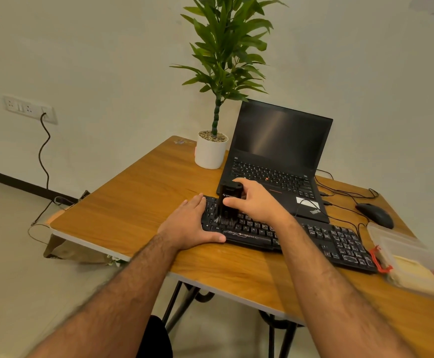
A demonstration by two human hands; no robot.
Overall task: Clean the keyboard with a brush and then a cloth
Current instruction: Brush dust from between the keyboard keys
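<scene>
Brushing under way at the left end of one black keyboard (288,233), which lies slanted across a wooden table (138,192). Two bare hands in view.

Right hand (254,200): fingers and thumb curled round one black brush (229,202), gripping its blocky upper body. Brush stands upright, bristles down, touching the keys near the keyboard's left end. Bristles look blurred.

Left hand (192,223): fingers straight and close together, laid flat over the keyboard's left edge, thumb stretched along the front edge. It presses on the keyboard and holds nothing.

Other things on the table, counted:
- One open black laptop (275,151), screen dark, just behind the keyboard; its front edge meets the keyboard's back edge near the brush.
- One plant in a white pot (210,153), left of the laptop, at the far corner; pebbles on top of the soil.
- One black mouse (374,215), right of the laptop, beyond the keyboard's right end, thin cables running by it.
- One clear plastic box (402,257) with a red clip, at the right edge of view, just beside the keyboard's right end. Something pale yellow lies inside; cannot tell what, so cloth unconfirmed.

Off the table: one wall socket plate (30,108) at left, one dark cord (44,151) hanging from it to the floor. Brown bag (74,251) on the floor under the table's left corner.
</scene>
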